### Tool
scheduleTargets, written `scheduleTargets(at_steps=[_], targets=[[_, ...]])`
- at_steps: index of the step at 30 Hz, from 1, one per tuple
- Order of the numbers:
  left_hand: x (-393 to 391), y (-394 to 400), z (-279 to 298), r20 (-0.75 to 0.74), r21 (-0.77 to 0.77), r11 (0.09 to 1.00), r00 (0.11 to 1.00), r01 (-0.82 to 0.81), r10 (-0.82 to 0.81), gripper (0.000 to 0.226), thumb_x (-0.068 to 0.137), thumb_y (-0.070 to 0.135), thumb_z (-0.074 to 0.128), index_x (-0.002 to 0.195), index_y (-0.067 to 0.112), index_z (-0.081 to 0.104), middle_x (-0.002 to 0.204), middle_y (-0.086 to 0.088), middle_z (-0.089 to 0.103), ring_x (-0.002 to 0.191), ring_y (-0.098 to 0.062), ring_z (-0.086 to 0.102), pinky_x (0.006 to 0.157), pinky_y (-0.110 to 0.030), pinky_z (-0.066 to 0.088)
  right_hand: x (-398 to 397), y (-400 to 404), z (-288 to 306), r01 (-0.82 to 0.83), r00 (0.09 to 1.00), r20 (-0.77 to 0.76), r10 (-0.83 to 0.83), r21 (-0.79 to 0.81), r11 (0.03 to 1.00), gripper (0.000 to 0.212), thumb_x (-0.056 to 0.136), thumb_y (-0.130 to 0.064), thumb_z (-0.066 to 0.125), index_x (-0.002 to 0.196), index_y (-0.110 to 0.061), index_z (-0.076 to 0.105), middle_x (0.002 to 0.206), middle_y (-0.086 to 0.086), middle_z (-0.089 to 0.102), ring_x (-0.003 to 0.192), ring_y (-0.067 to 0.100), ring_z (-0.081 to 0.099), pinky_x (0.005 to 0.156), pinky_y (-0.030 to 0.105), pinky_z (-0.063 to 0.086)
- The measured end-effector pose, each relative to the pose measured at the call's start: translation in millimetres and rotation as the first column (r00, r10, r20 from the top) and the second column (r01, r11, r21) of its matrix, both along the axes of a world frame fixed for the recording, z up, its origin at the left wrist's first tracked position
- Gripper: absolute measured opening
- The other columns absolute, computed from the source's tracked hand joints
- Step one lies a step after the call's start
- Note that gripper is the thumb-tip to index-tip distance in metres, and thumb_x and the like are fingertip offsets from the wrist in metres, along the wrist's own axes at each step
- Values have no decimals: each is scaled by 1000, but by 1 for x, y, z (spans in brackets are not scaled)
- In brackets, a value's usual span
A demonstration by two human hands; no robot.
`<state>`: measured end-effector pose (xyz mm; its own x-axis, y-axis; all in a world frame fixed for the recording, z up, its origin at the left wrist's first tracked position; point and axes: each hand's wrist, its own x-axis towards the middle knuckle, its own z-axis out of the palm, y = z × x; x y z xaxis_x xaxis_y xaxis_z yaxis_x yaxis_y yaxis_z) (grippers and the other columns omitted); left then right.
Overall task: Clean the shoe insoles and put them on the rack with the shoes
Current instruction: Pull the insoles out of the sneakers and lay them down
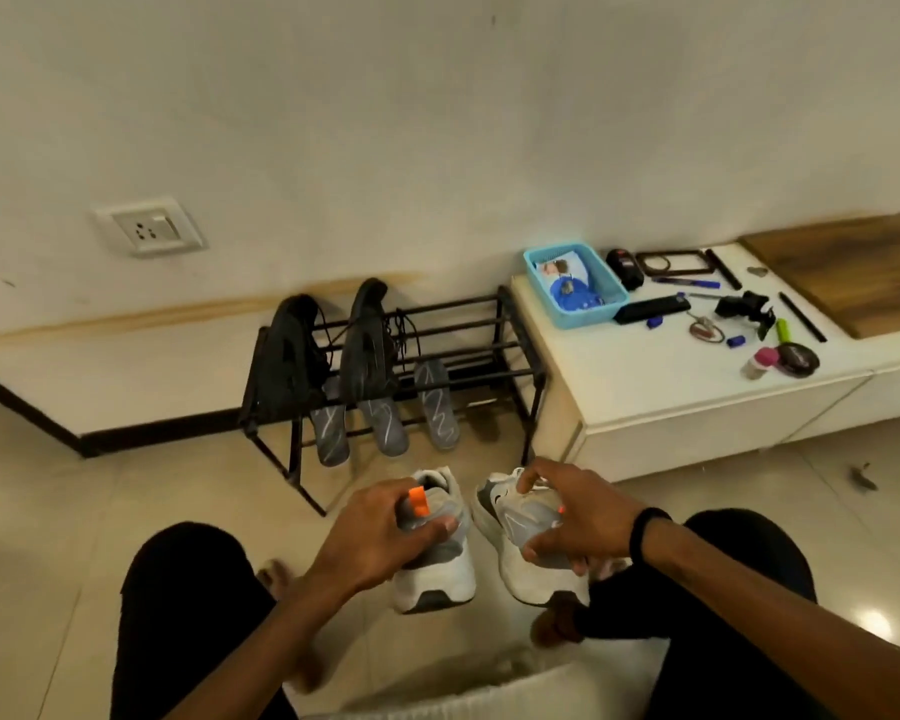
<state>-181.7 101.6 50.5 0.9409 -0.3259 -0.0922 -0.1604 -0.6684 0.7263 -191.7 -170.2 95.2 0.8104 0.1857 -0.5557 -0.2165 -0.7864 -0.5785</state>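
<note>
Two shoes [440,558] sit side by side on the floor [48,537], in front of the rack [489,345]. Three insoles [385,423] lean on the rack. A low table [645,387] stands right of it.

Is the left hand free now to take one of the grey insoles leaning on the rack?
Probably not yet. The left hand grips the left white shoe, so it is occupied. The way to the insoles on the black rack looks open once the shoe is released.

Grey insoles [385,423] leaning on rack [510,324]
</note>
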Motion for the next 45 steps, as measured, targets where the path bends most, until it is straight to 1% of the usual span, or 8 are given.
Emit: scheduleTargets(at_steps=[8, 11, 16, 22, 28, 36, 39, 45], targets=[[28, -45, -114, -363, 114, 989, 931, 96, -48, 74, 52, 77, 81, 111, 36, 65, 98, 13, 68, 86, -6, 65, 76, -27, 56, 43, 2, -118, -127, 962, -259, 88, -135, 983, 41, 84, -7, 69, 114, -31, 54, 103, -1, 58, 76, 20, 67, 69, 37, 62], [38, -59, -153, -447, 168, 979, 894, 115, -29, 65, 65, 55, 88, 117, 25, 65, 112, 3, 68, 97, -16, 65, 79, -24, 51, 57, 1, -176, -241, 959, -214, 187, -260, 935, 37, 80, -18, 76, 110, -31, 60, 118, -4, 59, 92, 17, 60, 72, 28, 54], [57, -73, -225, -477, 210, 967, 878, 144, -28, 55, 79, 45, 83, 121, 16, 62, 122, -5, 64, 109, -26, 62, 81, -23, 41, 71, -7, -258, -59, 983, -185, 6, -283, 957, 19, 90, -18, 67, 107, -24, 69, 122, 6, 62, 101, 27, 66, 86, 36, 56], [72, -88, -283, -396, 219, 969, 918, 113, -18, 38, 86, 24, 76, 121, 13, 65, 117, -4, 64, 103, -25, 63, 80, -21, 39, 78, -13, -317, 21, 994, -93, -54, -324, 946, 25, 89, -10, 62, 106, -26, 70, 117, 7, 61, 100, 29, 63, 75, 28, 41], [79, -112, -316, -350, 288, 948, 936, 138, -30, 30, 83, 10, 69, 112, 13, 64, 118, -7, 63, 103, -34, 63, 84, -39, 52, 81, -7, -351, 96, 991, -58, -121, -320, 943, 41, 86, 3, 57, 115, -24, 72, 120, 8, 54, 107, 34, 61, 85, 32, 48], [82, -115, -335, -525, 260, 940, 849, 220, -54, 25, 93, 31, 66, 113, 15, 62, 120, -10, 64, 108, -32, 63, 86, -36, 50, 62, -2, -365, 116, 924, -328, -196, -248, 962, 39, 85, -20, 64, 123, -19, 60, 127, 6, 50, 116, 25, 58, 99, 30, 49], [88, -103, -324, -549, 180, 957, 830, 228, -95, 27, 88, 32, 72, 108, 14, 66, 111, -8, 70, 102, -28, 65, 82, -34, 51, 62, 1, -354, 213, 903, -324, -283, -235, 948, 32, 84, -19, 64, 115, -16, 60, 119, 10, 61, 108, 26, 61, 87, 30, 52], [121, -53, -256, -503, 226, 946, 859, 234, -93, 23, 91, 36, 71, 103, 17, 71, 107, -5, 74, 101, -22, 67, 82, -27, 50, 78, 10, -309, 161, 932, -283, -228, -240, 957, 44, 94, -27, 61, 135, -13, 55, 142, 9, 53, 133, 27, 48, 104, 27, 38]])
